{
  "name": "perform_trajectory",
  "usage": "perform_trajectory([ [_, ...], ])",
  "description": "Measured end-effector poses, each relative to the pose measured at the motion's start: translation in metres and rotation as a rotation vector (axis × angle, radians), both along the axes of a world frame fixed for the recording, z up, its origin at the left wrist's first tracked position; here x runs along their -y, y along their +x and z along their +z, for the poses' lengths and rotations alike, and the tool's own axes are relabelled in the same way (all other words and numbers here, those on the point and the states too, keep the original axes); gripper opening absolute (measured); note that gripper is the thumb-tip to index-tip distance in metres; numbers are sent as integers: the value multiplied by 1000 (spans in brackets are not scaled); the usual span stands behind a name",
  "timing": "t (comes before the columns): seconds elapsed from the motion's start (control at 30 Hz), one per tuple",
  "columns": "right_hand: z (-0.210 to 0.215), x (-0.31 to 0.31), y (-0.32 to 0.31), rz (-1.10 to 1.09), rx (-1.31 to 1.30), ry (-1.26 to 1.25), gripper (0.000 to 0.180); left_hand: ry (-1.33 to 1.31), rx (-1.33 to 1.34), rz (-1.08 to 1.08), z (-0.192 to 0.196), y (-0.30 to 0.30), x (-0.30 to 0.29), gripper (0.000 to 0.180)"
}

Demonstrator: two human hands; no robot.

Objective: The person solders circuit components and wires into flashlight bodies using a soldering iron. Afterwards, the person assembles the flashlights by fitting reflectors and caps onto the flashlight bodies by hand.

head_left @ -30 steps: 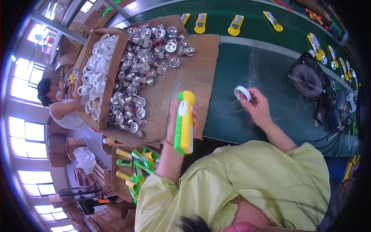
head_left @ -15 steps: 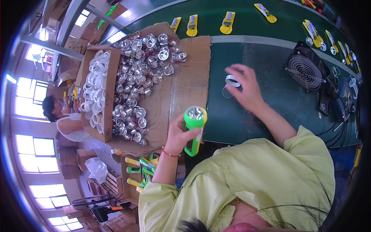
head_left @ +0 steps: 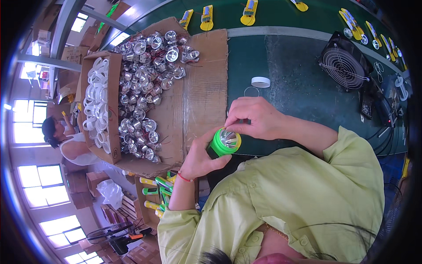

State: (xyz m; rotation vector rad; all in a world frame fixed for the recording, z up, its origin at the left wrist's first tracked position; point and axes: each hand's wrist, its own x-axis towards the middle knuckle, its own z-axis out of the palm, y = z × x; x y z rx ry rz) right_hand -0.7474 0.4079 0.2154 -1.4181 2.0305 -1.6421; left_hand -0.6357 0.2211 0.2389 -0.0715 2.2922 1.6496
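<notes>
Your left hand [head_left: 198, 160] wrapped round green-and-yellow flashlight [head_left: 224, 143], shiny end up, near edge of green bench [head_left: 246, 61]. Your right hand [head_left: 258, 117] has fingertips at its rim, honestly can't tell if they're pinching anything. White ring [head_left: 260, 83] lying just past right knuckles.

- 1 grn/ylw torch [head_left: 218, 147] counted
- 1 loose wht ring [head_left: 260, 82], 1 thin round pc. [head_left: 252, 87] seen
- 1 sq. fan [head_left: 343, 61] noted
- 8+ ylw half-shells [head_left: 206, 18] counted
- dozens ea. of refl. cups [head_left: 143, 88], boxed wht rings [head_left: 95, 97] est.
</notes>
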Motion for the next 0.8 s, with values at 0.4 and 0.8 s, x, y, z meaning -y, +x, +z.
perform_trajectory([
  [0.4, -2, 12, 9, -184, -522, -70, 16, -359, -198, -119, 19, -5, 0, 57],
  [0.8, -4, 15, -5, 68, -240, -118, 14, -579, -260, -158, 23, -7, -2, 67],
])
